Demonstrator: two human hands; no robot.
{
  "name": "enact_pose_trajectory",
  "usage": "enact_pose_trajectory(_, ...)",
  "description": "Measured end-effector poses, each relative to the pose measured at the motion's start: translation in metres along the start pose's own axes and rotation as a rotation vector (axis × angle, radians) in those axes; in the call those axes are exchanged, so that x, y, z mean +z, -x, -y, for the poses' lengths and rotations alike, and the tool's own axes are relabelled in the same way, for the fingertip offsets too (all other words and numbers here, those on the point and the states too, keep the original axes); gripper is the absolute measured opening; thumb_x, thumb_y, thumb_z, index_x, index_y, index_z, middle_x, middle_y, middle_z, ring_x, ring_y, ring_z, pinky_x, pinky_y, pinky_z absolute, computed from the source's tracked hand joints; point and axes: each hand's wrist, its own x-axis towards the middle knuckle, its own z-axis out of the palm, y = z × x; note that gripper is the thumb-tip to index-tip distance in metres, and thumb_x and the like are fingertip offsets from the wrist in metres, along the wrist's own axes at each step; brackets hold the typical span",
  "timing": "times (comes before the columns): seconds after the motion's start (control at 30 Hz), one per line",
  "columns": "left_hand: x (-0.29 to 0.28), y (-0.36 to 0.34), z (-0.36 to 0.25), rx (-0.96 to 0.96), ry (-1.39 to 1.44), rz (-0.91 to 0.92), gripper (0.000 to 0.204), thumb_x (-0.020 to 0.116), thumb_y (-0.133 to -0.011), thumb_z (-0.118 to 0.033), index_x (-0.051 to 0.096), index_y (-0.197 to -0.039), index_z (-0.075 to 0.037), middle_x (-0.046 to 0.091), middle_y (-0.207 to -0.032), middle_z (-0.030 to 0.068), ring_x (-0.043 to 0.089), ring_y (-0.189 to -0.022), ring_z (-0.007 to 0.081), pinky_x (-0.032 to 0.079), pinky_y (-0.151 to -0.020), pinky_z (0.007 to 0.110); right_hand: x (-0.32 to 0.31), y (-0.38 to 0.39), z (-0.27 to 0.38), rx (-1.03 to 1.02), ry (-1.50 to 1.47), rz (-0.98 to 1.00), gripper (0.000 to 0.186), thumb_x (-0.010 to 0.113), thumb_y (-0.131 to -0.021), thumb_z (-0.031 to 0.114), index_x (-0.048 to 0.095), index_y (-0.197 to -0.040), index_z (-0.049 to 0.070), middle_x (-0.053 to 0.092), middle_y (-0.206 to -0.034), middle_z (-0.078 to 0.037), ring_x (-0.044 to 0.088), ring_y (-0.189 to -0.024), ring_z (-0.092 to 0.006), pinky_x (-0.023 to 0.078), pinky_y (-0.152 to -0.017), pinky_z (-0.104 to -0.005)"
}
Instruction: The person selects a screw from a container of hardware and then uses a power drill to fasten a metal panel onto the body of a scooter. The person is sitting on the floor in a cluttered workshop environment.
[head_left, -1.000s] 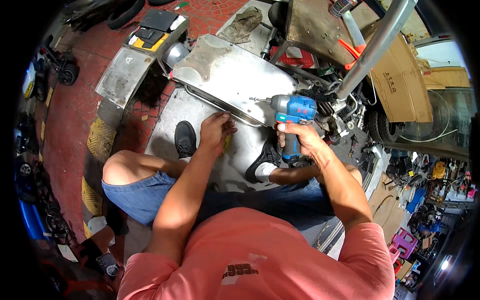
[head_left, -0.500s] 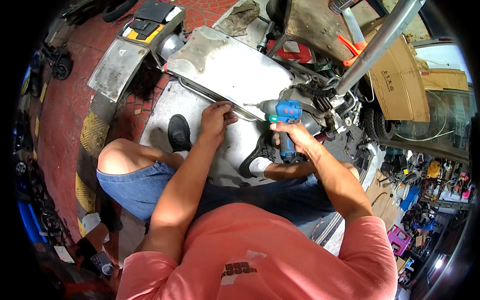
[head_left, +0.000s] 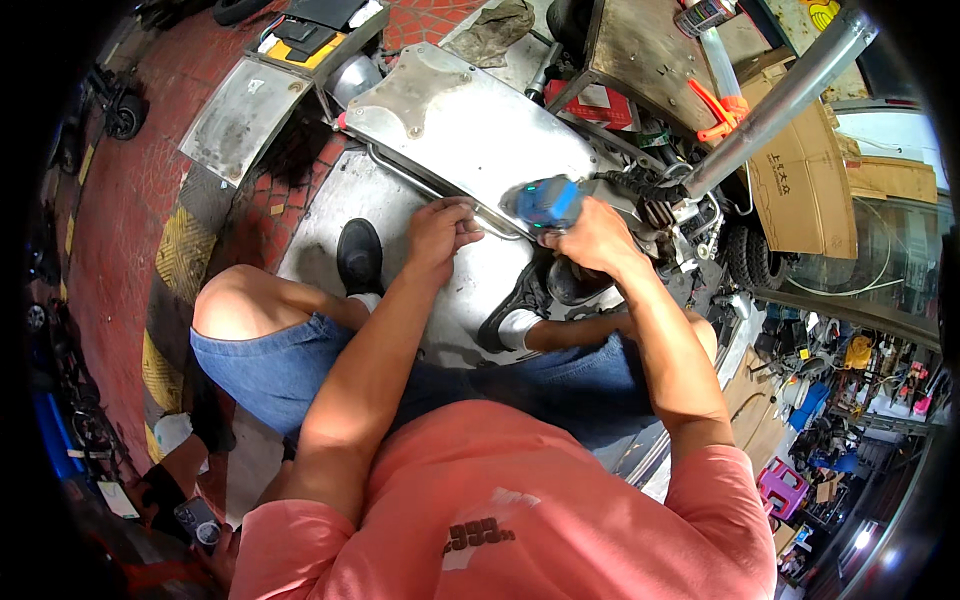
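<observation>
A blue cordless impact driver [head_left: 552, 202] is gripped in my right hand [head_left: 596, 238]. It is held over the near right part of a bare metal scooter deck [head_left: 490, 125], its body turned away from me and its front end blurred. Whether its bit touches the deck I cannot tell. My left hand [head_left: 440, 238] is closed, thumb and fingertips pressed together, just in front of the deck's near edge beside a bent metal side rail [head_left: 410, 180]. Anything pinched there is too small or hidden to make out.
A thick metal tube [head_left: 775, 105] rises at the right, with cables and dark parts at its foot. Behind the deck stand a worn workbench [head_left: 645, 60] and a red box [head_left: 603, 104]. An open metal case [head_left: 240, 115] sits at left. Another person's hand holds a phone [head_left: 198, 520] at lower left.
The impact driver has swung from pointing left to being turned away over the deck, and my right hand has risen with it. My left hand stays pinched near the rail.
</observation>
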Motion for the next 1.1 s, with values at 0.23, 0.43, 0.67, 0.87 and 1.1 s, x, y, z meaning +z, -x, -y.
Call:
enact_pose_trajectory(0.23,-0.01,-0.003,0.017,-0.104,-0.014,0.017,0.029,0.062,-0.096,-0.008,0.062,-0.123,0.003,0.067,-0.098,0.0086,0.068,-0.087,0.0204,0.062,-0.083,0.04,-0.02,-0.022,0.034,-0.012,0.354,0.03,0.041,0.065,-0.079,0.019,0.073,-0.105,-0.011,0.073,-0.104,-0.03,0.073,-0.105,-0.0379,0.056,-0.095,-0.0425)
enact_pose_trajectory(0.43,-0.019,-0.004,0.022,-0.134,0.017,0.067,0.032,0.062,-0.096,-0.008,0.062,-0.126,0.003,0.067,-0.107,0.0123,0.067,-0.097,0.0243,0.059,-0.092,0.045,-0.025,-0.027,0.031,0.034,0.31,0.09,0.048,0.073,-0.075,0.028,0.074,-0.107,-0.007,0.073,-0.11,-0.027,0.072,-0.107,-0.0363,0.056,-0.094,-0.0411)
enact_pose_trajectory(0.67,-0.04,-0.019,0.048,-0.26,0.051,-0.085,0.032,0.063,-0.095,-0.005,0.062,-0.126,0.002,0.067,-0.109,0.0132,0.067,-0.1,0.0269,0.058,-0.096,0.05,-0.024,-0.03,0.031,0.003,0.325,0.106,0.045,0.07,-0.075,0.025,0.074,-0.106,-0.008,0.073,-0.107,-0.028,0.073,-0.105,-0.0371,0.057,-0.091,-0.042)
enact_pose_trajectory(0.87,-0.037,-0.049,0.083,-0.258,0.436,-0.086,0.013,0.061,-0.098,-0.008,0.063,-0.111,-0.004,0.065,-0.101,0.0097,0.064,-0.099,0.0253,0.055,-0.1,0.053,-0.028,-0.033,0.034,0.017,0.327,0.158,0.049,0.08,-0.073,0.033,0.075,-0.102,-0.006,0.074,-0.105,-0.026,0.073,-0.103,-0.0371,0.057,-0.09,-0.0421)
enact_pose_trajectory(1.1,-0.023,-0.069,0.084,-0.265,0.423,-0.147,0.016,0.055,-0.104,-0.013,0.061,-0.117,-0.007,0.067,-0.114,0.0093,0.065,-0.108,0.0261,0.05,-0.106,0.052,-0.025,-0.033,0.03,0.043,0.293,0.138,0.056,0.086,-0.07,0.038,0.075,-0.103,-0.006,0.074,-0.102,-0.027,0.073,-0.102,-0.0371,0.057,-0.09,-0.0428)
